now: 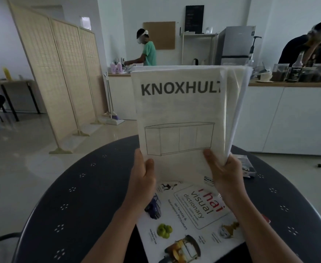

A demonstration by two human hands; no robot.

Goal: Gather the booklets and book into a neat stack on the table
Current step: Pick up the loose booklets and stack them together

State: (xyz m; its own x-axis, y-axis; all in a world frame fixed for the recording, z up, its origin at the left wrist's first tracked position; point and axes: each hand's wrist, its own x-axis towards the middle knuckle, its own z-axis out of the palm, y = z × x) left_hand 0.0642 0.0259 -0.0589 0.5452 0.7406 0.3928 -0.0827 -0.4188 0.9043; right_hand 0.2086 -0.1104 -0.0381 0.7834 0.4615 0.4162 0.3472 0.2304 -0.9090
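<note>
Head view: left hand and right hand both grip the bottom edge of the booklets, held upright above the near edge of the tabletop. Book lies flat below them. Risk — back sheets fan loose at the right side; a light pinch could let them slip out — misaligned stack.

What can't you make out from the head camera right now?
- Number of booklets: only edges show behind the front cover.
- Book title: hidden in part by the right hand.
- Small packet on the table: behind the booklets, blurred.
- Left hand fingers: behind the booklets.
</note>
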